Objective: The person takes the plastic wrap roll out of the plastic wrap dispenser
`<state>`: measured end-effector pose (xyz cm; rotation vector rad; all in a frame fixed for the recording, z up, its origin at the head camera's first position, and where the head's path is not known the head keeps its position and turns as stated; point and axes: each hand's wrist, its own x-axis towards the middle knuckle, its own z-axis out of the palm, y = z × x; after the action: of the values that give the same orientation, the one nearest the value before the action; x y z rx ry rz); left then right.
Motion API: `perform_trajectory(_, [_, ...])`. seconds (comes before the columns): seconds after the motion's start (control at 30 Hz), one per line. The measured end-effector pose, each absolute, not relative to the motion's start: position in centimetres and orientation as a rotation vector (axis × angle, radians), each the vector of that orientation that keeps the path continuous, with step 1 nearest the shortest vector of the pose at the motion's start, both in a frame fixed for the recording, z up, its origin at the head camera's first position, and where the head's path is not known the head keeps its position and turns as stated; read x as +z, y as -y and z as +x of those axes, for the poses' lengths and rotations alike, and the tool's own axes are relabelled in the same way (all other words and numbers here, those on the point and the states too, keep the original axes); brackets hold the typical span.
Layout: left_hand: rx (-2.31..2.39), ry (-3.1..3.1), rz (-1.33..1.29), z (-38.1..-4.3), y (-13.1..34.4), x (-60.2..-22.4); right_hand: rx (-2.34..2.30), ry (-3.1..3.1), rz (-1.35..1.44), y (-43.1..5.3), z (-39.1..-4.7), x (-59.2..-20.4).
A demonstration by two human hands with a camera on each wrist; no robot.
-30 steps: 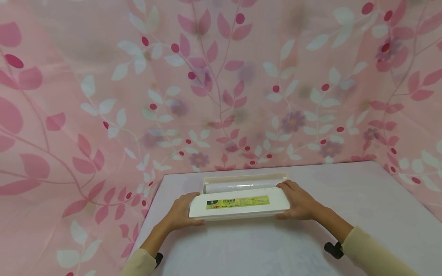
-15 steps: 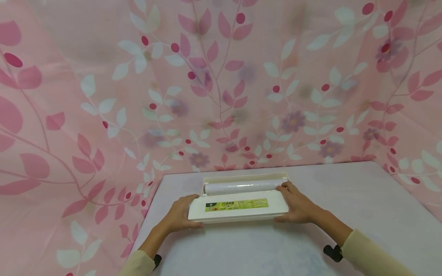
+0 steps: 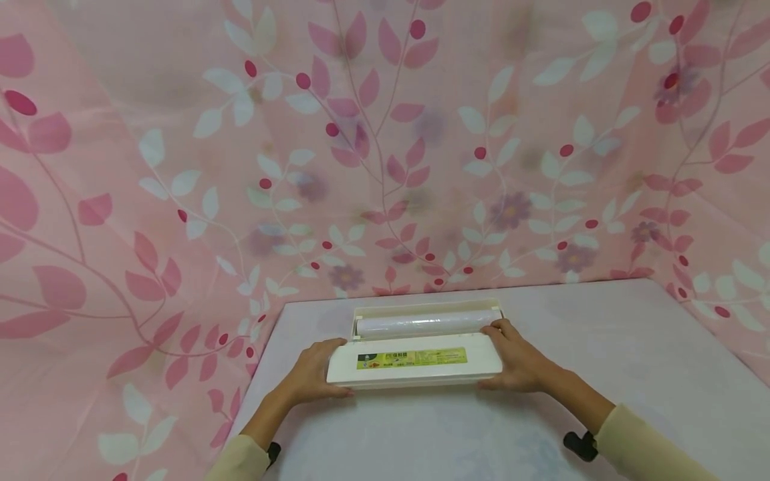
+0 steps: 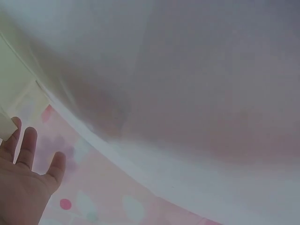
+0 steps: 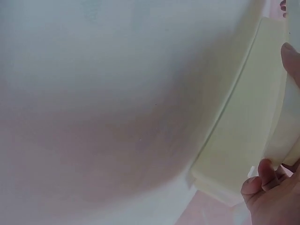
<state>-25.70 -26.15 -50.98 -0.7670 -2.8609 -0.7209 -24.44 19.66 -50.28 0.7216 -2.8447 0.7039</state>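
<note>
A white cling film box (image 3: 427,308) lies across the table, its lid (image 3: 415,375) raised off it and tipped towards me. On the lid is a green and yellow label (image 3: 412,359). Behind it a roll of cling film (image 3: 421,326) shows inside the box. My left hand (image 3: 314,371) grips the lid's left end, thumb along the near edge. At the opposite end my right hand (image 3: 520,361) grips the lid in the same way. The right wrist view shows the box's pale side wall (image 5: 234,117) below the lid; the left wrist view catches only a corner of the white plastic.
A pale cloth (image 3: 601,347) covers the table. A pink curtain (image 3: 409,167) with leaves and flowers hangs behind the table and along both sides. Black wrist straps (image 3: 580,442) sit by the sleeves.
The lid has come slightly lower and nearer to me, with both hands still on its ends. More of the cling film roll shows than a second ago.
</note>
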Motion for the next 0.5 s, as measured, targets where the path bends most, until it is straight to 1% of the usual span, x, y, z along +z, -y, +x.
perform_trajectory(0.5, [-0.693, 2.892, -0.79, -25.65, 26.52, -51.66, 0.653, 2.896, 0.719, -19.6, -23.53, -50.49])
